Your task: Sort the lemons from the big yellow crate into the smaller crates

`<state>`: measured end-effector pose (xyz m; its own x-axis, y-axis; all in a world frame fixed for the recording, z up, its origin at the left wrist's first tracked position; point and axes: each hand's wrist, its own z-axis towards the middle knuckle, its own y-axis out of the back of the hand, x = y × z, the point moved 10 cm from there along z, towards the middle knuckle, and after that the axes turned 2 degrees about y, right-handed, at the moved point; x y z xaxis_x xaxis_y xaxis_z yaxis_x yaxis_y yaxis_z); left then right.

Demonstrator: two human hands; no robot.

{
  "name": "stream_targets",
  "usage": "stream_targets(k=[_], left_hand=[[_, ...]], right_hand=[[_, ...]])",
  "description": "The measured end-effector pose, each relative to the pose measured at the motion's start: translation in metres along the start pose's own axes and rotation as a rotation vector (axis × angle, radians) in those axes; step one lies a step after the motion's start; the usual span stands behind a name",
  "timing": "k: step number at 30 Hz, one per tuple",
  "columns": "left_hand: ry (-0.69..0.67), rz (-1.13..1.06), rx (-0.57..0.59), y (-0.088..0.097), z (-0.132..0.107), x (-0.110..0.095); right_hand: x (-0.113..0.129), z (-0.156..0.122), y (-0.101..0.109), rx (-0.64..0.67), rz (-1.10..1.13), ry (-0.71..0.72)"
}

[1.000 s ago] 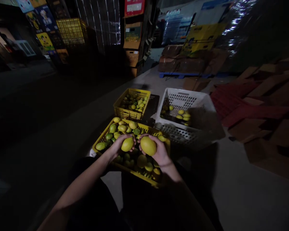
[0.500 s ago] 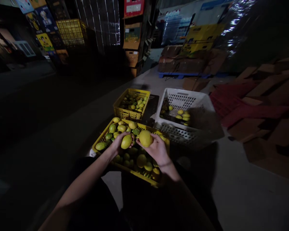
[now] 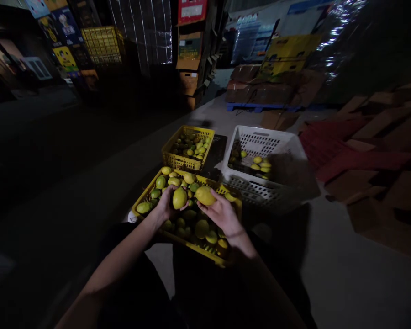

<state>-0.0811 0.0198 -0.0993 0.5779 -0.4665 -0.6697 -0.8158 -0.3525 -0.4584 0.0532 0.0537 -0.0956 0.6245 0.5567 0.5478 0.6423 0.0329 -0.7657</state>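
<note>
My left hand [image 3: 166, 208] is closed round a yellow-green lemon [image 3: 179, 198]. In my right hand [image 3: 221, 214] sits a second, yellower lemon [image 3: 205, 195], gripped by the fingertips. Both hands hover over the near yellow crate [image 3: 141, 201], which is full of several yellow and green lemons. Behind it stands a smaller yellow crate [image 3: 176, 161] holding more lemons. To the right a white crate [image 3: 287, 141] contains a few lemons at its bottom.
I sit on a grey concrete floor [image 3: 345, 274] in a dim warehouse. Flattened cardboard sheets [image 3: 370, 155] lie at the right. Stacked boxes on a blue pallet [image 3: 260, 107] and tall crate stacks [image 3: 102, 43] stand at the back.
Both hands have turned their lemons and shifted slightly up and away. The right lemon moved from the palm to the fingertips and the left lemon now stands more upright.
</note>
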Motion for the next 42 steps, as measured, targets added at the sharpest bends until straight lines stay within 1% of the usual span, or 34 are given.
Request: stream_targets(k=[2,4,6,8,10,14,17,20,25,28,33,37,40,42], left_hand=[[0.016,-0.060,0.024,-0.002,0.000,0.001],[0.027,-0.116,0.046,-0.005,-0.001,0.002],[0.029,-0.133,0.063,-0.007,-0.002,0.001],[0.023,-0.118,0.083,-0.010,-0.003,0.000],[0.013,-0.085,0.106,-0.013,-0.002,-0.001],[-0.013,0.026,0.147,-0.016,-0.001,-0.002],[-0.014,0.093,0.155,-0.018,0.000,-0.001],[-0.027,0.091,0.155,-0.020,-0.001,-0.002],[-0.039,-0.003,0.174,-0.022,-0.002,-0.003],[-0.028,-0.041,0.181,-0.023,-0.002,-0.003],[0.009,-0.065,0.172,-0.024,-0.004,-0.001],[0.021,-0.081,0.181,-0.025,-0.006,0.000],[0.039,-0.168,0.170,-0.024,-0.007,0.001],[0.033,-0.253,0.143,-0.021,-0.006,0.001]], right_hand=[[0.002,0.000,0.000,-0.010,-0.014,0.015],[0.000,0.001,0.004,-0.036,-0.055,-0.012],[-0.002,0.002,0.009,-0.069,-0.066,-0.039],[0.000,0.003,0.010,-0.078,-0.045,-0.013],[0.006,0.001,0.005,-0.032,-0.057,0.040],[0.015,-0.012,-0.015,0.140,-0.201,0.120],[0.017,-0.018,-0.023,0.200,-0.282,0.142],[0.012,-0.018,-0.024,0.223,-0.342,0.110],[0.001,-0.014,-0.022,0.242,-0.380,0.021],[0.001,-0.012,-0.021,0.233,-0.346,0.024],[0.005,-0.005,-0.011,0.148,-0.268,0.057],[0.002,-0.004,-0.011,0.163,-0.237,0.043],[-0.001,-0.004,-0.013,0.164,-0.224,0.010],[-0.001,-0.004,-0.013,0.139,-0.207,-0.005]])
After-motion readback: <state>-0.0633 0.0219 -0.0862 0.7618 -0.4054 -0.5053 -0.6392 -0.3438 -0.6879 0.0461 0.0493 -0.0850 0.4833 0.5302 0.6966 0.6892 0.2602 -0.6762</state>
